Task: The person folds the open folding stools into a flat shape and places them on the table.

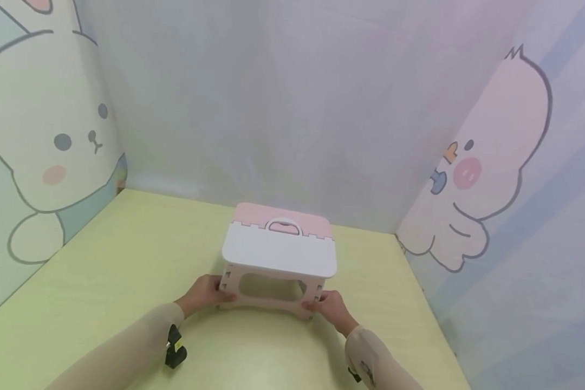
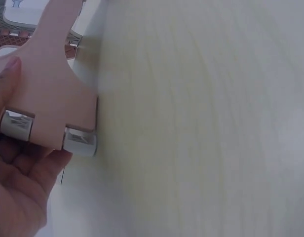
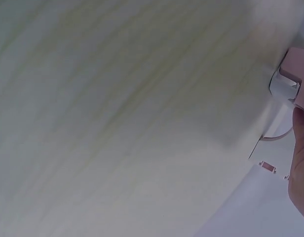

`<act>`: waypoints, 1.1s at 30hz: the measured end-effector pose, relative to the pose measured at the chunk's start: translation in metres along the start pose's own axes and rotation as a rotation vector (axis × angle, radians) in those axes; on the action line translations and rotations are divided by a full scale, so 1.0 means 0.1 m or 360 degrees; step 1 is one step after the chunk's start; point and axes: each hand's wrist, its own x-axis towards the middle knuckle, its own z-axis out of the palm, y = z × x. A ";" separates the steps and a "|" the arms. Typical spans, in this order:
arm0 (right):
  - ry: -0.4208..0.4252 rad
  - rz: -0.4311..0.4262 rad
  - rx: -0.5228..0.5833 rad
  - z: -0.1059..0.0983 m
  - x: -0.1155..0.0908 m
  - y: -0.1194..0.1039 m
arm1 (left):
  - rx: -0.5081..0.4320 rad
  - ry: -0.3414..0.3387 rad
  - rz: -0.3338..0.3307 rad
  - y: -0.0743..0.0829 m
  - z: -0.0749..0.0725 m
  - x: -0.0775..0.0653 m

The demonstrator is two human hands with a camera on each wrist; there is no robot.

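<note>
A folding step stool [image 1: 279,249] stands unfolded on the table, with a white and pink top, a carry handle [image 1: 284,222] and a pale pink front panel with a wide cutout. My left hand [image 1: 206,294] grips its left leg low down, thumb on the front face and fingers round the side. On the opposite side, my right hand [image 1: 333,310] holds the right leg the same way. The left wrist view shows the pink leg panel [image 2: 48,84] and its white hinge pieces [image 2: 80,142] between thumb and fingers. Only a corner of the stool shows in the right wrist view.
The stool stands on a yellow-green table [image 1: 166,244] with a wood-grain look. A plain grey curtain [image 1: 273,108] hangs behind it. Printed panels with a rabbit [image 1: 53,119] at left and a duck [image 1: 497,135] at right close in the sides. Dark devices sit on both wrists.
</note>
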 end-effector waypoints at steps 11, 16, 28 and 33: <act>-0.0049 -0.0050 -0.0011 -0.04 -0.14 -0.36 | -0.0001 -0.0045 0.0074 -0.01 -0.04 -0.02; -0.0055 -0.0039 -0.0012 -0.06 -0.18 -0.42 | -0.0086 -0.0068 0.0102 -0.04 -0.04 -0.01; -0.0080 -0.0028 0.0001 -0.07 -0.08 -0.23 | -0.0084 -0.0072 0.0075 -0.02 -0.04 -0.03; -0.0066 -0.0003 -0.0013 -0.05 0.01 -0.04 | -0.0074 -0.0069 0.0035 -0.02 -0.03 -0.02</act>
